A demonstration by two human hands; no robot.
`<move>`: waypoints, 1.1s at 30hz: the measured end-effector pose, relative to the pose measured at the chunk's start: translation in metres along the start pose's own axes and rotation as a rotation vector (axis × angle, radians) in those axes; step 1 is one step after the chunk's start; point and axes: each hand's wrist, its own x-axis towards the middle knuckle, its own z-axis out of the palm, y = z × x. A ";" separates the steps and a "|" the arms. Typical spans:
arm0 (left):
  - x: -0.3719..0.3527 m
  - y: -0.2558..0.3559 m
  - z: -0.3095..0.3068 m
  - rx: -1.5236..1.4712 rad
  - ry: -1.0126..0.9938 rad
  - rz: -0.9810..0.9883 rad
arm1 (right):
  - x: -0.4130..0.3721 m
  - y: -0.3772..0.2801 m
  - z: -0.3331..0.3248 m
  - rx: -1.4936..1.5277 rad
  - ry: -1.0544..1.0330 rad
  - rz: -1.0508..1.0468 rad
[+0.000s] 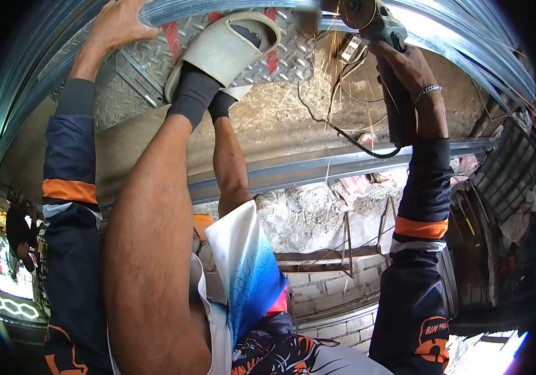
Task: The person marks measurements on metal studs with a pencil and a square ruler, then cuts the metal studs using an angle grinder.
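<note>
In the head view, the steel strips [15,94] were pressed down left of the sandal [224,47] by the left hand [116,26], fingers spread. Right of the sandal, a sparking angle grinder [368,19] was gripped by the right hand [409,62], fingers wrapped. If the disc kicked, the foot or cable [343,134] could likely be cut.

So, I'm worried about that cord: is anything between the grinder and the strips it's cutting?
Nothing visible. The grinder, in the right hand, meets the strips at the sparks. The cord loops clear behind it, and the sandal is beside it.
</note>
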 end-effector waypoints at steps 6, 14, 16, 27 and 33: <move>0.000 0.005 -0.006 -0.027 -0.075 -0.012 | -0.010 -0.008 0.001 0.082 -0.071 0.054; 0.001 -0.002 -0.001 -0.029 -0.081 -0.025 | -0.004 -0.007 0.003 0.027 -0.085 0.099; 0.002 0.001 -0.003 -0.052 -0.127 -0.041 | -0.003 -0.005 0.002 -0.002 -0.070 0.068; 0.000 -0.003 0.002 -0.140 -0.096 -0.026 | 0.004 -0.013 -0.005 0.065 -0.016 0.097; -0.002 0.008 -0.006 -0.076 -0.098 -0.062 | -0.002 -0.014 -0.006 0.162 -0.068 0.133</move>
